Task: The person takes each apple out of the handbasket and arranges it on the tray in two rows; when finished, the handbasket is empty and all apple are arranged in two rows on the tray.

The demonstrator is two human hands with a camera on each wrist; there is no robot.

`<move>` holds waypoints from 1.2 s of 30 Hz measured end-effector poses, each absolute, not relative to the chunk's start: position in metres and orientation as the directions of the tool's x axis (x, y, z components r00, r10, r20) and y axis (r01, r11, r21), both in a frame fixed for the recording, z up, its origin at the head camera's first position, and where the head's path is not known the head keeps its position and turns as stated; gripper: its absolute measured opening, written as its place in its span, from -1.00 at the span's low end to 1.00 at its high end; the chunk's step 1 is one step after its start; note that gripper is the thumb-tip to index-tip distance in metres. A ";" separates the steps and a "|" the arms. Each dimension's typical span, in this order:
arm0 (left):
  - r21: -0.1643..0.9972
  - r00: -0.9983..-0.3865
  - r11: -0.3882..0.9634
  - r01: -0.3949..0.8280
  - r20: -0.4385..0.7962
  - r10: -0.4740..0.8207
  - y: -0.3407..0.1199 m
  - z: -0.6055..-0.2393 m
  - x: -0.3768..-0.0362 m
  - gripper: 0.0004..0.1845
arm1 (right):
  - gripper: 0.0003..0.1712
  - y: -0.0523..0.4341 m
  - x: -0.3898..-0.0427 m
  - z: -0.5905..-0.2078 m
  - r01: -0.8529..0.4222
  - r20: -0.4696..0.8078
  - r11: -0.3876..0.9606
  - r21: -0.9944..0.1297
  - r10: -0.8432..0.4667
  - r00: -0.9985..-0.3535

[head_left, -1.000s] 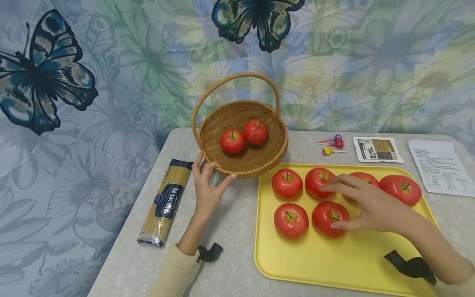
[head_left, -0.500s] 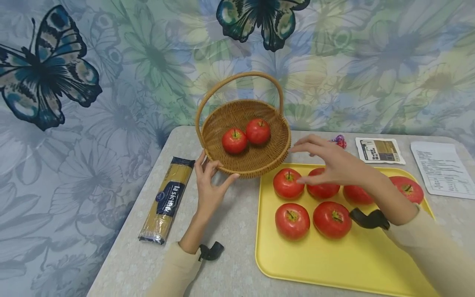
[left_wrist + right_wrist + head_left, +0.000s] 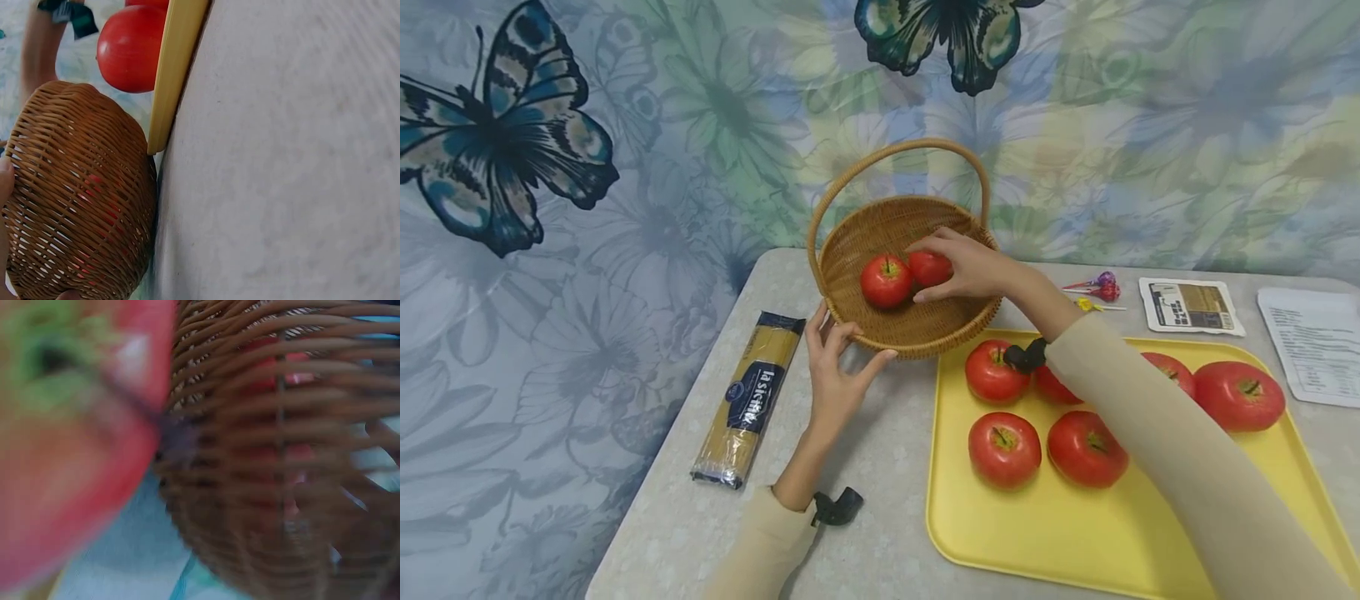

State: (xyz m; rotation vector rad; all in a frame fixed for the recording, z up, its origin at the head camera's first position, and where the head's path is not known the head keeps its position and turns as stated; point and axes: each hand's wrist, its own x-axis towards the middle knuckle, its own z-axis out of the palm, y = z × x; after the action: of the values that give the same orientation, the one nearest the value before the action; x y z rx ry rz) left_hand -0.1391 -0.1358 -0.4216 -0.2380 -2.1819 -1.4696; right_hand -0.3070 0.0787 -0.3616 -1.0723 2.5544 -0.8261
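A wicker basket [image 3: 865, 237] with a hoop handle stands at the back of the table and holds two red tomatoes. My right hand [image 3: 925, 272] reaches into it, fingers and thumb curled round the right tomato [image 3: 932, 267]; the left tomato [image 3: 885, 282] lies beside it. My left hand [image 3: 848, 343] grips the basket's near rim between thumb and fingers. Several more tomatoes [image 3: 1003, 448] lie on a yellow tray [image 3: 1060, 542], two partly hidden by my right sleeve. The left wrist view shows the basket wall [image 3: 81, 194] against the tray edge [image 3: 175, 69]. In the blurred right wrist view, a tomato [image 3: 62, 462] lies beside the weave [image 3: 281, 456].
A long pasta packet [image 3: 748, 398] lies left of my left hand. Lollipops [image 3: 1101, 287], a small printed sachet [image 3: 1191, 306] and a paper sheet [image 3: 1311, 346] lie behind the tray at the right. A butterfly-print cloth hangs behind the table.
My right hand has left the tray with nothing in it, moved up and left into the basket and closed on a tomato there. My left hand has stayed on the rim.
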 end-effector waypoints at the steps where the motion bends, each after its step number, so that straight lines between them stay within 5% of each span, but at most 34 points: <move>1: 0.820 -0.863 0.403 0.406 0.489 -0.128 -0.136 -0.422 -0.140 -0.56 | -0.10 0.073 -0.310 -0.363 -0.581 -0.012 0.569 -0.582 -0.720 -0.694; 13: 0.822 -0.869 0.414 0.391 0.478 -0.130 -0.136 -0.420 -0.139 -0.58 | -0.11 0.023 -0.318 -0.379 -0.609 -0.109 0.540 -0.581 -0.793 -0.600; 36: 0.816 -0.872 0.439 0.376 0.472 -0.131 -0.136 -0.419 -0.139 -0.57 | -0.24 0.015 -0.318 -0.387 -0.666 -0.109 0.536 -0.519 -0.814 -0.570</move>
State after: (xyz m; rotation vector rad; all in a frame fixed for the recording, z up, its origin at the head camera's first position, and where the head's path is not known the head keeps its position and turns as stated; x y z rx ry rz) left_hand -0.1394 -0.1362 -0.4189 -0.2056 -2.2233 -1.4333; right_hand -0.3184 0.0150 -0.3866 -1.2221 2.4388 -0.6133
